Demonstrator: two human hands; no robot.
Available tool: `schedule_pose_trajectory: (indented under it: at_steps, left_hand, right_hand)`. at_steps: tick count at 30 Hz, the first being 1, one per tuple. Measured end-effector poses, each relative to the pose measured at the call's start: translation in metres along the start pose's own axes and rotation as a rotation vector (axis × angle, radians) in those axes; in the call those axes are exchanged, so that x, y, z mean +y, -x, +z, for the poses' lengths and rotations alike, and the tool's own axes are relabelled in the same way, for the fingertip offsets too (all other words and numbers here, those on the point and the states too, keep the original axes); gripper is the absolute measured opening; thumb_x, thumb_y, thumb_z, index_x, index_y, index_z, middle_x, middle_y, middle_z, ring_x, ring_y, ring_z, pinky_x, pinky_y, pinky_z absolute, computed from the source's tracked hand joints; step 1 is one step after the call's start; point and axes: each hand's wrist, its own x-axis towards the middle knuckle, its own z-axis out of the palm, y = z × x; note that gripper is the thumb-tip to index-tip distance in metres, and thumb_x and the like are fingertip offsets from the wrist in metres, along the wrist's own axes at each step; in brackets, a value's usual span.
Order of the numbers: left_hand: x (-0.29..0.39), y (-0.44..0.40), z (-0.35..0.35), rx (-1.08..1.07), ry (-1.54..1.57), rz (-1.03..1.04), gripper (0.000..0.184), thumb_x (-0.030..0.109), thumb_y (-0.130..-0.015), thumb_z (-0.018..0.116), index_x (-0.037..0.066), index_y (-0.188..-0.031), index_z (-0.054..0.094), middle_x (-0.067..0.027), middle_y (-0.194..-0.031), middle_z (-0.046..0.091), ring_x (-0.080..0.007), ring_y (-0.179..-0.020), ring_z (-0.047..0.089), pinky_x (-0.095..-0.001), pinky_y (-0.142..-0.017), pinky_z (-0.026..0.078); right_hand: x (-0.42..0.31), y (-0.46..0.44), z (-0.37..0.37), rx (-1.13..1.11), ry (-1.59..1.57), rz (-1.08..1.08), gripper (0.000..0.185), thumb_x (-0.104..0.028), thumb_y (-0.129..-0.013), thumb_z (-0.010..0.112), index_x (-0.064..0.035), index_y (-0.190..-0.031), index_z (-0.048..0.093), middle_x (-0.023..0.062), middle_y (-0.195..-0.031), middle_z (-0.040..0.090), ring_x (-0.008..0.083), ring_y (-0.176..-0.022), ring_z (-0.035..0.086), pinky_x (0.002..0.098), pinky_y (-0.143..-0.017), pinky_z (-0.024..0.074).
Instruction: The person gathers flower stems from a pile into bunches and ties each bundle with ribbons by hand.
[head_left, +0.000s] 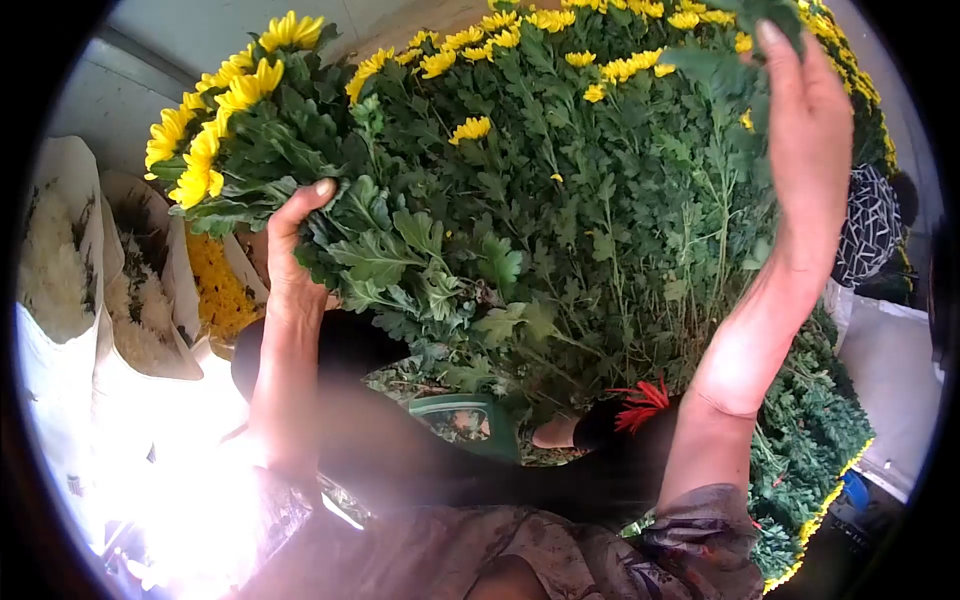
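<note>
My left hand is closed around a bunch of yellow chrysanthemums, thumb pointing up, with the blooms tilted to the upper left and leafy stems trailing to the right. At the upper right, my right hand reaches over a large pile of chrysanthemums. Its fingers are pressed together on a leafy chrysanthemum stem, which is blurred and cut off by the top edge. Leaves partly hide the fingertips. The pile has yellow blooms along its far edge and bare lower stems toward me.
White-wrapped bundles of white flowers and yellow flowers stand at the left. Between my legs is a green plastic container, and red strips lie by my right knee. More chrysanthemums are stacked at the right, near a patterned black-and-white object.
</note>
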Motion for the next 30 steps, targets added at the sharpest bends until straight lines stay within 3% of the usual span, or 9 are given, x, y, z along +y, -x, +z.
schedule_pose_trajectory:
  at_steps: [1, 3, 4, 8, 10, 15, 19, 24, 30]
  left_hand:
    - [0.0, 0.002, 0.003, -0.016, 0.016, 0.025, 0.042, 0.017, -0.076, 0.066, -0.001, -0.113, 0.058, -0.0114, -0.102, 0.066, -0.0231, -0.087, 0.066, -0.0365, -0.081, 0.055]
    - [0.001, 0.003, -0.002, -0.017, 0.031, 0.043, 0.043, 0.016, -0.076, 0.065, -0.001, -0.114, 0.058, -0.0114, -0.102, 0.066, -0.023, -0.087, 0.066, -0.0365, -0.081, 0.055]
    - [0.001, 0.005, -0.005, -0.009, 0.033, 0.047, 0.044, 0.016, -0.076, 0.065, -0.001, -0.115, 0.057, -0.0114, -0.102, 0.066, -0.023, -0.088, 0.066, -0.0364, -0.081, 0.055]
    - [0.001, 0.012, -0.009, 0.0, 0.059, 0.057, 0.035, 0.019, -0.077, 0.065, -0.001, -0.105, 0.062, -0.0113, -0.097, 0.068, -0.0243, -0.086, 0.066, -0.0371, -0.08, 0.054]
    - [0.002, 0.015, -0.007, 0.005, 0.094, 0.028, 0.034, 0.018, -0.078, 0.065, -0.001, -0.105, 0.062, -0.0111, -0.095, 0.068, -0.0242, -0.085, 0.066, -0.0365, -0.08, 0.054]
    - [-0.001, 0.011, -0.008, 0.019, 0.088, 0.036, 0.041, 0.013, -0.076, 0.066, 0.0, -0.114, 0.058, -0.0107, -0.102, 0.066, -0.023, -0.09, 0.065, -0.0365, -0.082, 0.055]
    - [-0.001, 0.008, -0.002, 0.0, 0.088, 0.029, 0.037, 0.013, -0.077, 0.066, -0.001, -0.111, 0.059, -0.0104, -0.099, 0.067, -0.0228, -0.087, 0.066, -0.0368, -0.08, 0.056]
    - [-0.002, -0.003, -0.01, 0.014, 0.09, -0.042, 0.033, 0.015, -0.075, 0.069, 0.001, -0.104, 0.062, -0.0084, -0.094, 0.067, -0.0218, -0.084, 0.066, -0.0365, -0.08, 0.055]
    - [-0.007, -0.011, -0.001, 0.126, -0.018, 0.026, 0.035, 0.022, -0.072, 0.072, 0.002, -0.099, 0.064, -0.0087, -0.09, 0.066, -0.0222, -0.083, 0.063, -0.0378, -0.078, 0.053]
  right_hand:
    - [0.017, -0.004, 0.005, 0.209, 0.213, -0.285, 0.035, -0.034, -0.098, 0.048, -0.0021, -0.107, 0.061, 0.0135, -0.082, 0.067, 0.0248, -0.078, 0.067, 0.0366, -0.07, 0.0511]
    - [0.008, 0.034, 0.024, -0.262, 0.361, 0.233, 0.023, -0.017, -0.094, 0.052, -0.003, -0.112, 0.053, 0.0167, -0.083, 0.065, 0.0304, -0.077, 0.067, 0.0411, -0.067, 0.0535]
    - [0.044, 0.075, 0.055, -0.109, 0.299, 0.032, 0.021, -0.011, -0.091, 0.054, -0.0036, -0.111, 0.055, 0.0159, -0.081, 0.064, 0.0288, -0.074, 0.067, 0.0407, -0.065, 0.0545]
    - [0.111, 0.237, 0.149, -0.464, 0.161, 0.461, 0.016, -0.008, -0.094, 0.048, -0.0026, -0.108, 0.054, 0.0051, -0.069, 0.055, 0.0158, -0.052, 0.055, 0.0233, -0.037, 0.0444]
    - [0.131, 0.297, 0.187, -0.395, 0.24, 0.345, 0.023, -0.012, -0.091, 0.057, -0.0022, -0.111, 0.052, 0.0163, -0.086, 0.059, 0.0318, -0.072, 0.063, 0.043, -0.059, 0.0511]
    - [0.09, 0.305, 0.203, -0.508, 0.113, 0.37, 0.056, -0.024, -0.079, 0.073, 0.0046, -0.119, 0.045, 0.0221, -0.116, 0.051, 0.0403, -0.097, 0.056, 0.0459, -0.078, 0.0496]
    - [0.097, 0.305, 0.213, -0.482, 0.186, 0.313, 0.056, -0.019, -0.079, 0.072, 0.0035, -0.122, 0.044, 0.0213, -0.118, 0.051, 0.0419, -0.1, 0.054, 0.046, -0.084, 0.0475]
    - [0.075, 0.267, 0.164, -0.522, -0.215, 0.541, 0.058, -0.009, -0.083, 0.068, 0.0006, -0.134, 0.041, 0.0255, -0.133, 0.046, 0.0408, -0.121, 0.048, 0.0429, -0.097, 0.0431]
    - [0.004, 0.157, 0.077, -0.257, -0.13, 0.331, 0.053, -0.014, -0.095, 0.053, 0.0004, -0.142, 0.032, 0.0216, -0.134, 0.049, 0.031, -0.123, 0.05, 0.0457, -0.1, 0.0433]
